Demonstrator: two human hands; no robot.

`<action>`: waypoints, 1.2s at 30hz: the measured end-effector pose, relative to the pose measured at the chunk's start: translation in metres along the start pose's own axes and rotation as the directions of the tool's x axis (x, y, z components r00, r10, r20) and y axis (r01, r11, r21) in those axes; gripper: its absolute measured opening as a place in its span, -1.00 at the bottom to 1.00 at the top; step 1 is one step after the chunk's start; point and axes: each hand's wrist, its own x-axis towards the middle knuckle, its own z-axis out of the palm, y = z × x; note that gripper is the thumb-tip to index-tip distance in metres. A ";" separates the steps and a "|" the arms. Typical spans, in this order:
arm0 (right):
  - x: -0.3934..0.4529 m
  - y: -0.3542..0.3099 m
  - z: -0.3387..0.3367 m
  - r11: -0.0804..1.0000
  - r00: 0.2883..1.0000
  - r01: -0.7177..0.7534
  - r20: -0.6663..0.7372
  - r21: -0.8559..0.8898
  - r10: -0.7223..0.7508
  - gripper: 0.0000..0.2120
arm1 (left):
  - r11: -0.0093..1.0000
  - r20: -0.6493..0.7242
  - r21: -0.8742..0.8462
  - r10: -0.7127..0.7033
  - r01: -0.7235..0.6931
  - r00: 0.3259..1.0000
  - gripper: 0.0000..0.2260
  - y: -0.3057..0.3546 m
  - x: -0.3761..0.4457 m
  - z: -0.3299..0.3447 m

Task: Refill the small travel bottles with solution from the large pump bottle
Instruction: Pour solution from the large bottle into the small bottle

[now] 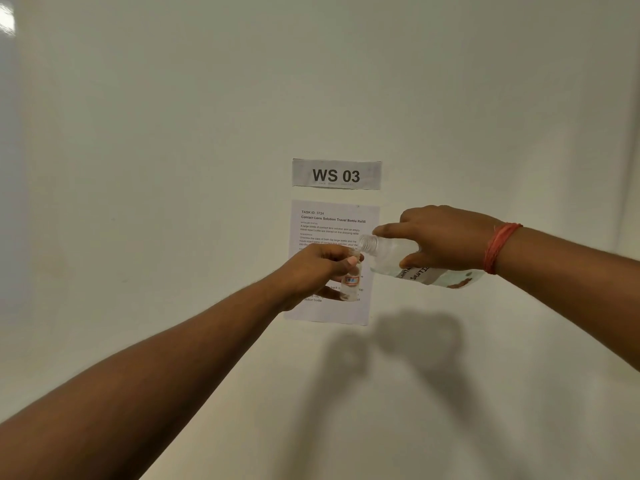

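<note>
Head view looks out over both bare forearms, stretched forward above a pale surface [173, 168]. Left hand [311, 271] has its fingers curled round a small travel bottle [350, 284], which stands roughly upright, clear, with a little red-edged label on its side; its mouth sits up by the thumb and forefinger. Right hand [443, 240] grips the large bottle [391, 258] round its upper body, thumb beneath and fingers over the top, and the bottle lies tipped nearly on its side, its base toward the wrist. Its threaded neck is uncapped and points left, the open mouth just above and touching or almost touching the small bottle's mouth; I cannot tell whether liquid is running. Handwritten dark letters show on the large bottle's underside. A red thread band [498, 247] wraps the right wrist. The two hands are close together, meeting only at the bottles.

Behind them a printed task sheet [332, 223] lies flat, headed "Contact Lens Solution Travel Bottle Refill", and beyond it a strip label [336, 174] reads "WS 03". Soft shadows [415, 341] of the hands fall on the surface nearer the person.
</note>
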 end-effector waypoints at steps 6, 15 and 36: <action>0.003 0.000 -0.008 0.999 0.999 0.013 0.031 -0.047 -0.012 -0.35 | 1.000 0.001 -0.014 0.000 0.000 1.000 -0.82 0.000 0.000 0.001; 0.008 -0.002 -0.013 0.995 0.997 0.034 0.068 -0.096 -0.028 -0.34 | 1.000 0.008 -0.022 -0.002 0.002 1.000 -0.81 -0.002 0.000 0.001; 0.014 -0.002 -0.020 0.993 0.985 0.065 0.167 -0.101 -0.047 -0.34 | 0.999 0.023 -0.042 -0.001 0.001 1.000 -0.87 -0.007 0.001 0.001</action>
